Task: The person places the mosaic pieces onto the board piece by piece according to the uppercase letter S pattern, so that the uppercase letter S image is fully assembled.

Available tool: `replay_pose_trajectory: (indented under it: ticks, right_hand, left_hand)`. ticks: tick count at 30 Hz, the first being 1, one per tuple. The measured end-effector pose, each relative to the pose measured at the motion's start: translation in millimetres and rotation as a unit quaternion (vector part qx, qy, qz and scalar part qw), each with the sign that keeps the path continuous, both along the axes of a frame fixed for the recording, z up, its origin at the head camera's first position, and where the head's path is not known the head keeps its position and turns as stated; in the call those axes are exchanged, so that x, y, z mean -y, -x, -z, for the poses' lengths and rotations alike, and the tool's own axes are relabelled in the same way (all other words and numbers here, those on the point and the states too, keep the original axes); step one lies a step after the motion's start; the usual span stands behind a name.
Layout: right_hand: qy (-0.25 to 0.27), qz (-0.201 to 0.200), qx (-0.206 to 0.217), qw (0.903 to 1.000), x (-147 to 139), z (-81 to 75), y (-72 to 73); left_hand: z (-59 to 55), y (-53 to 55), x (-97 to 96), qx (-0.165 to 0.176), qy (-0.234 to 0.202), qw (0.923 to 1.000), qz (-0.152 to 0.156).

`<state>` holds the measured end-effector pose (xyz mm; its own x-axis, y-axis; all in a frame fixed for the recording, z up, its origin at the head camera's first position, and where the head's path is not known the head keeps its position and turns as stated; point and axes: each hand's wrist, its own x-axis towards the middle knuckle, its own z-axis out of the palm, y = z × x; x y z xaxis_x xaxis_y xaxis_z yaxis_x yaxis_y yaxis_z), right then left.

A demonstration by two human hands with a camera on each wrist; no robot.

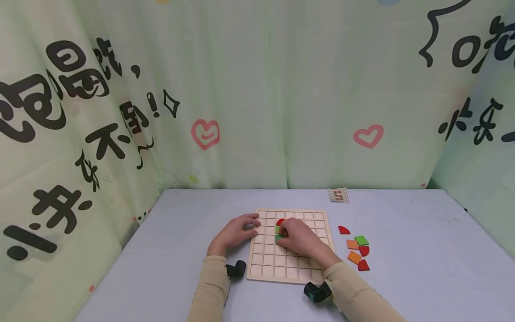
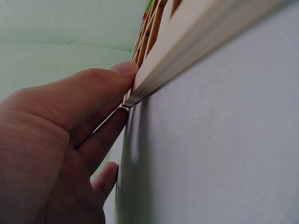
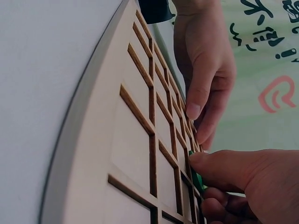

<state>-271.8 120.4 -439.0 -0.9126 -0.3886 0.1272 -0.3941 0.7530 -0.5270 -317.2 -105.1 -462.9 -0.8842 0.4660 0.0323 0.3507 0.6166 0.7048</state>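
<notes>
A square wooden grid board point(image 1: 263, 259) lies on the table under both hands. My left hand point(image 1: 238, 229) rests at its left edge; in the left wrist view the thumb point(image 2: 125, 69) lies on the wooden rim and the other fingers extend along the side. Over the upper middle of the grid, my right hand point(image 1: 301, 237) pinches a dark green tile point(image 1: 278, 239) between thumb and curled fingers. Just above that tile are a lighter green piece point(image 1: 277, 230) and a red rounded piece point(image 1: 280, 222), partly covered by the fingers.
Right of the board lie loose pieces: a green tile point(image 1: 361, 240), two orange tiles point(image 1: 354, 257) and several red rounded pieces point(image 1: 344, 230). A small patterned card point(image 1: 339, 195) lies at the table's back edge. Printed curtains point(image 1: 281, 98) stand behind the table.
</notes>
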Motion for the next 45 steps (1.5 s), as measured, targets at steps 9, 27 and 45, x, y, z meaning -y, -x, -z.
replay_pose_trajectory:
  ticks: [9,27,45]
  right_hand:
    - [-0.007,-0.012,-0.008,0.9999,0.0,0.2,0.7]
    - [-0.004,-0.014,-0.001,0.9999,0.3,-0.8,2.5]
    - [-0.022,-0.029,-0.016,0.9992,1.8,-2.0,1.9]
  left_hand:
    - [-1.4,-2.0,0.0,-0.009,-0.003,0.9999,0.005]
    - [-4.2,-2.7,0.2,-0.009,-0.008,0.9999,0.008]
    - [-2.6,-2.1,0.6,-0.009,-0.010,0.9999,0.007]
